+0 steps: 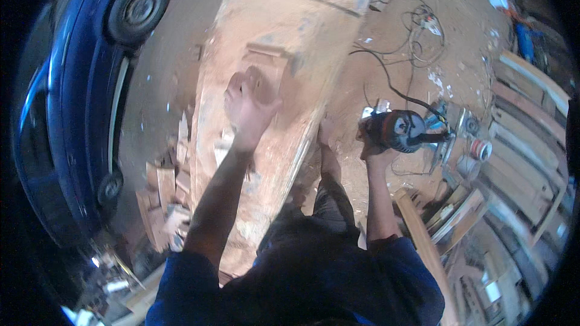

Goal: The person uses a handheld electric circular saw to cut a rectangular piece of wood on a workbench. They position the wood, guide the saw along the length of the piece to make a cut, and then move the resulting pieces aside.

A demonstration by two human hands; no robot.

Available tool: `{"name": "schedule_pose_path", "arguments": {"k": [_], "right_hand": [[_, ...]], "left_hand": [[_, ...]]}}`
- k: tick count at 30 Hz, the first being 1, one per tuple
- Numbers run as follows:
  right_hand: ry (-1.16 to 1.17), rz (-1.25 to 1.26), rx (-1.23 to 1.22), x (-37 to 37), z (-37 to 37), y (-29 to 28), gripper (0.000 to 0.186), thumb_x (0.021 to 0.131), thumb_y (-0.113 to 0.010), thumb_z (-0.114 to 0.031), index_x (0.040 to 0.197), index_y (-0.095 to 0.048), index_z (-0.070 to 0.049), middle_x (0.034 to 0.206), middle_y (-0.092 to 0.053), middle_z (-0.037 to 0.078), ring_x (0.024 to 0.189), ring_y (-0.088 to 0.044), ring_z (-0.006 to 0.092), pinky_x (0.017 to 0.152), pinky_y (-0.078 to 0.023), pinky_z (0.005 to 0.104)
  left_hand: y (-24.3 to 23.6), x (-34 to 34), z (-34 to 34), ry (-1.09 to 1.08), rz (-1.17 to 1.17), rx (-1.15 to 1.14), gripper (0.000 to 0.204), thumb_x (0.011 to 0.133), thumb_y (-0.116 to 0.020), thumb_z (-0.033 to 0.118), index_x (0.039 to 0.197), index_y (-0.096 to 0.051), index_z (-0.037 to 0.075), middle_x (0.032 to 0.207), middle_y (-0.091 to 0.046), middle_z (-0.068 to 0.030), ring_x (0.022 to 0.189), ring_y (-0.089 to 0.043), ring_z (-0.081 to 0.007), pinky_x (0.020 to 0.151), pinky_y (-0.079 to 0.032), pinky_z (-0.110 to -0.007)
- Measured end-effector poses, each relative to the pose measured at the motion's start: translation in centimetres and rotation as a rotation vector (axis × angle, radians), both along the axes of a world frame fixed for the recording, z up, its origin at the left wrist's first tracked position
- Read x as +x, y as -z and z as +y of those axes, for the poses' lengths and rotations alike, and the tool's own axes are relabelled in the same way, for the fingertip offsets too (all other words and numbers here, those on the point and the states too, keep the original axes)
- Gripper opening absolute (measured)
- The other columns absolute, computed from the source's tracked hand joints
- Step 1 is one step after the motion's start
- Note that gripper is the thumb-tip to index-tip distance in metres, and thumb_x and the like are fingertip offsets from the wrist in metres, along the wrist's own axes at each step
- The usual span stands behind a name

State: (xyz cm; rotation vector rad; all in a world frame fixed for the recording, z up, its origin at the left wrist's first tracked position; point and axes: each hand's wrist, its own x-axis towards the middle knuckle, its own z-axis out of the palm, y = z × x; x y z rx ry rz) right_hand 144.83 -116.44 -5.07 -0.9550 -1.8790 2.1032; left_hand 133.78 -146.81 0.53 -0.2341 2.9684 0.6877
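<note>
Touching the wooden piece (273,73), the left grip (244,108) lies over its near part — whether the fingers close around it or only bear down cannot be told. The piece rests on the dusty tabletop (326,36), left of the scene's middle; it is probably stiff, fairly light and a little slippery with dust, best held by its side edges. Farther right, beyond the tabletop's edge, the right grip (377,152) is wrapped around a dark power tool (403,131) — likely heavy and rigid, best taken by its body.
</note>
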Motion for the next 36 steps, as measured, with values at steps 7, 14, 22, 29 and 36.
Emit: {"name": "schedule_pose_path", "arguments": {"k": [7, 14, 22, 29, 36], "right_hand": [[-0.203, 0.147, 0.486, -4.0, 0.5, 1.1, 0.075, 0.076, -0.092, -0.016, 0.140, -0.053, -0.007, 0.133, -0.063, 0.008, 0.119, -0.061, 0.0211, 0.100, -0.052, 0.0372], [-0.377, -0.044, 0.298, -7.9, -1.6, 3.1, 0.079, 0.078, -0.092, -0.032, 0.139, -0.052, -0.004, 0.135, -0.060, 0.008, 0.127, -0.053, 0.0197, 0.116, -0.037, 0.0432], [-0.176, 0.166, 0.229, -11.5, -8.1, 4.3, 0.045, 0.094, -0.075, -0.030, 0.131, -0.060, -0.008, 0.131, -0.060, 0.010, 0.125, -0.055, 0.0239, 0.107, -0.043, 0.0404], [-0.243, 0.004, 1.330, -11.3, -6.9, 7.6, 0.036, 0.100, -0.064, -0.027, 0.129, -0.060, -0.007, 0.131, -0.061, 0.010, 0.124, -0.055, 0.0232, 0.110, -0.042, 0.0392], [-0.277, 0.038, 1.151, -13.4, -6.1, 5.5, 0.037, 0.096, -0.066, -0.030, 0.124, -0.060, -0.007, 0.120, -0.065, 0.010, 0.115, -0.059, 0.0262, 0.107, -0.044, 0.0426]], "left_hand": [[2.0, -5.9, 12.0, 0.224, 0.265, 0.129, 0.100, 0.068, -0.089, 0.048, 0.147, -0.046, 0.004, 0.136, -0.045, -0.0285, 0.128, -0.042, -0.0451, 0.108, -0.036, -0.054], [6.0, -13.7, 14.5, 0.160, 0.303, 0.110, 0.093, 0.079, -0.081, 0.058, 0.145, -0.047, 0.001, 0.134, -0.048, -0.0249, 0.128, -0.045, -0.0432, 0.106, -0.039, -0.053], [7.3, -17.1, 13.3, 0.043, 0.201, 0.217, 0.076, 0.082, -0.078, 0.060, 0.128, -0.064, 0.001, 0.119, -0.062, -0.0220, 0.113, -0.061, -0.0396, 0.103, -0.045, -0.049], [7.4, -17.2, 13.1, 0.021, 0.223, 0.270, 0.074, 0.080, -0.078, 0.063, 0.122, -0.069, 0.003, 0.118, -0.064, -0.0170, 0.112, -0.062, -0.0374, 0.100, -0.045, -0.049], [7.8, -17.3, 13.2, 0.033, 0.278, 0.209, 0.075, 0.077, -0.078, 0.065, 0.121, -0.070, 0.004, 0.116, -0.065, -0.0164, 0.108, -0.062, -0.0366, 0.098, -0.045, -0.048]]}}
